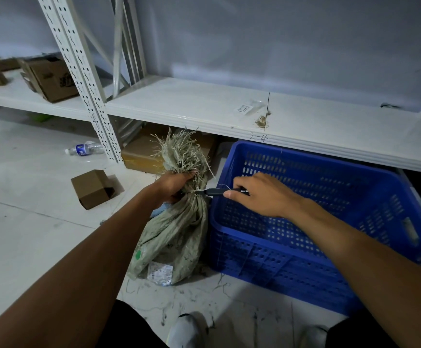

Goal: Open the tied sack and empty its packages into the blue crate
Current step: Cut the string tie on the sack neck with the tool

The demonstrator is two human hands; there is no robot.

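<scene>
Fingers of my left hand (175,183) are wrapped tight around the neck of the sack (176,237), right where it is tied. Past my hand, the frayed top of the sack sticks up like a messy brush. The sack stands on the floor (28,234) in the middle of the frame, a bit left, and it looks full and lumpy. It has a green dot and a white label near its bottom.

Far over in the upper left of the frame, cardboard boxes (51,79) sit on a white shelf (229,109). Lower down on the left, a water bottle (84,148) lies on the floor, and a small brown box (92,188) lies open on its side near it.

Right of the sack, my right hand (259,194) holds a black cutter (223,191). My fingers are closed around its handle. Its tip points left and touches the sack's neck at the tie.

The blue crate (317,259) fills the right side of the frame, under my right arm. It sits on the floor just beside the sack, and I see no packages in it.

At the bottom middle of the frame I see my white shoes (186,332).
</scene>
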